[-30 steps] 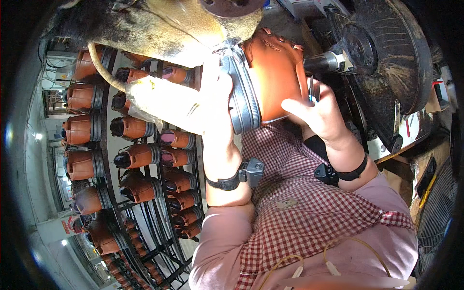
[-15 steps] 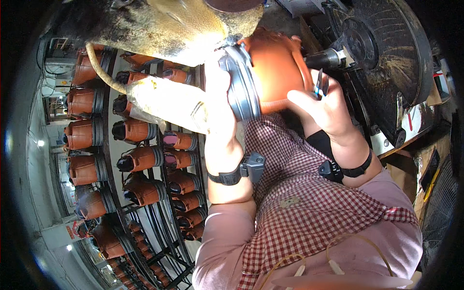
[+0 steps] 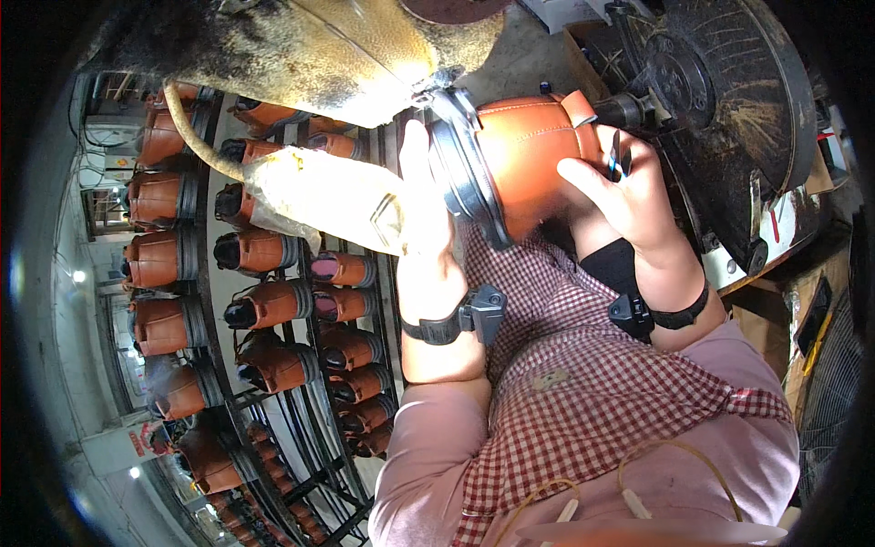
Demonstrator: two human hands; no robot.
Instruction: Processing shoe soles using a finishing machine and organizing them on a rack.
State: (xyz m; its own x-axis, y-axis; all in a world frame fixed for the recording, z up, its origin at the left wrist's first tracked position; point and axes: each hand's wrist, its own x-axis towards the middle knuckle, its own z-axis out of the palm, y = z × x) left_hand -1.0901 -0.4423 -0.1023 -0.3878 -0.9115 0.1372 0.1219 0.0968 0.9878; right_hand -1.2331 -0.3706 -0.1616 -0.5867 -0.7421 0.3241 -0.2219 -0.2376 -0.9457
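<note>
Between my hands I hold an orange-brown leather boot [image 3: 533, 150], tilted sideways with its dark layered sole [image 3: 467, 169] toward the left. The upper shows pale stitching and a small pull tab at its top end. My left hand [image 3: 428, 196] is closed against the sole, its palm washed out by bright light. At the upper end, my right hand [image 3: 629, 196] grips the leather, thumb lying along the near side. A small tool with dark pointed blades [image 3: 618, 155], apparently thread snips, sticks out from that hand; the fingers hide its other end.
A rack [image 3: 219, 365] filled with similar boots stands on the left. Above my left hand hangs a stained machine hood [image 3: 319, 64], with a pale cloth-like tube [image 3: 324, 196] beside my wrist. A large black wheel-shaped machine part [image 3: 729, 100] is close at the right.
The boot has turned in my hands, bringing the stitched seam and pull tab into sight. Both hands have shifted slightly right, still holding it.
</note>
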